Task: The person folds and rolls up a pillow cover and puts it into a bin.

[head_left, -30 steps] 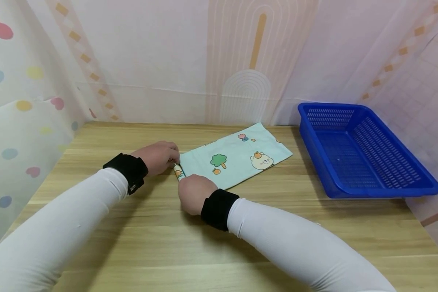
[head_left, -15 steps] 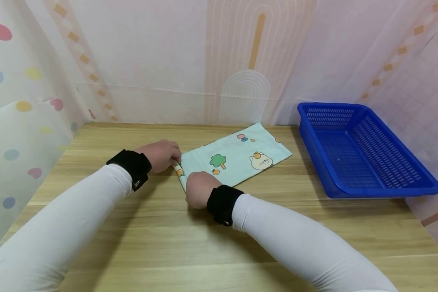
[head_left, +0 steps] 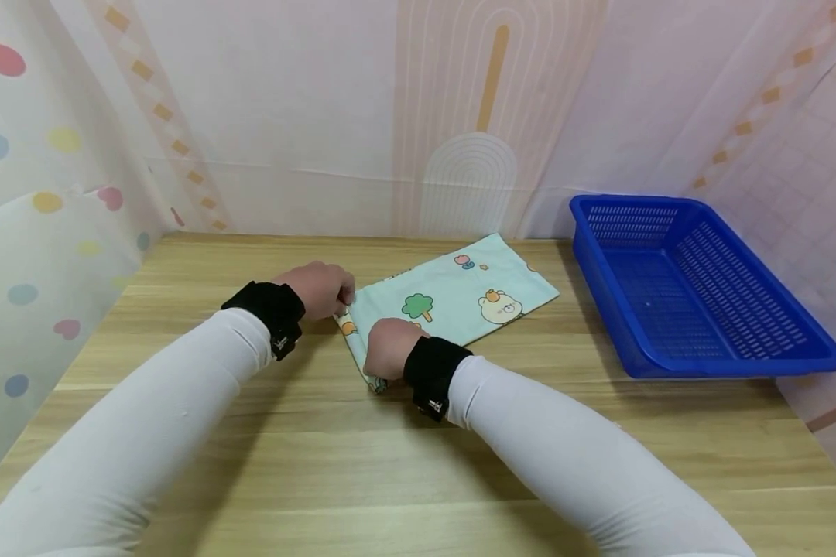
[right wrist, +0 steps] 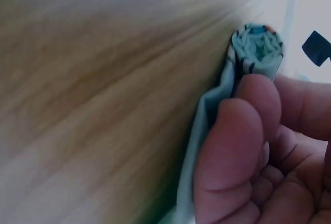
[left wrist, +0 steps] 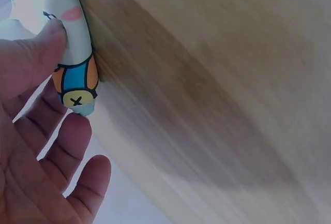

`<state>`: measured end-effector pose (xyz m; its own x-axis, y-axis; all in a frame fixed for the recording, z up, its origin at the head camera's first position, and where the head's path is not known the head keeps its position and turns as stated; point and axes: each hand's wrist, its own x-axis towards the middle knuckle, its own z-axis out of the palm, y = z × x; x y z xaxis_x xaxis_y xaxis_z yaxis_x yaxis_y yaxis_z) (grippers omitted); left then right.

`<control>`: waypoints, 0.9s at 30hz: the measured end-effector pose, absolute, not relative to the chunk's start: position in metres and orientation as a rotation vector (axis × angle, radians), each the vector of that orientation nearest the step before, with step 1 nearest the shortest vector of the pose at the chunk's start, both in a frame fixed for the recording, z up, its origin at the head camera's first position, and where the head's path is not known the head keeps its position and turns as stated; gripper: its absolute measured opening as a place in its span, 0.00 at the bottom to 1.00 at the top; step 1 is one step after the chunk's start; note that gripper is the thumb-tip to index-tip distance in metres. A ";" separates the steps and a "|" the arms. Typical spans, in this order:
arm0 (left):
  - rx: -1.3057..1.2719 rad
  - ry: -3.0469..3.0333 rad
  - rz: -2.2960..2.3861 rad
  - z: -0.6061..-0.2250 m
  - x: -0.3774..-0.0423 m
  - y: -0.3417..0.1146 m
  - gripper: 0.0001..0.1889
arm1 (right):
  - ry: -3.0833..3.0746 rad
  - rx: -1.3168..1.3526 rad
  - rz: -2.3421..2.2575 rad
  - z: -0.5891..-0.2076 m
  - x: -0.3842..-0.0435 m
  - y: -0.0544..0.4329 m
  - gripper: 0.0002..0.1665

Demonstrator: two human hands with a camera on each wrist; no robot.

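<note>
A pale mint cloth (head_left: 453, 290) printed with a tree, a bear face and a tulip lies flat on the wooden table, its left end wound into a roll (head_left: 351, 334). My left hand (head_left: 318, 290) pinches the far end of that roll; in the left wrist view the thumb presses on the printed roll (left wrist: 77, 74) with fingers curled beneath. At the near end my right hand (head_left: 392, 348) grips the roll, and the right wrist view shows the layered spiral of the rolled end (right wrist: 257, 48) just beyond my fingertips (right wrist: 261, 97). The cloth under my right hand is partly hidden.
A blue perforated plastic basket (head_left: 669, 367) stands at the right of the wooden table (head_left: 306, 480). Patterned curtains (head_left: 286, 116) hang behind the table and along both sides.
Both hands have shifted slightly right and away from me, rolling the cloth's left end. The roll's near end has come into sight beside my right hand. The basket has not moved.
</note>
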<state>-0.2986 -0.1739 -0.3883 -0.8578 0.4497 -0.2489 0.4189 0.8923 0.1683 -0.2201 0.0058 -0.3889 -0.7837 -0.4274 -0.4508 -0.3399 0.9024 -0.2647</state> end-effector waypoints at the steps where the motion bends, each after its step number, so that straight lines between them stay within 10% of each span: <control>1: 0.661 2.789 0.174 -0.389 -0.299 -0.174 0.07 | 2.563 -0.556 -0.216 -0.389 -0.221 0.006 0.30; 12: 0.906 2.889 0.210 -0.400 -0.286 -0.188 0.07 | 2.744 -0.704 -0.187 -0.388 -0.195 0.000 0.09; 27: 1.034 2.850 0.250 -0.405 -0.286 -0.197 0.09 | 2.812 -0.854 -0.030 -0.392 -0.179 0.001 0.08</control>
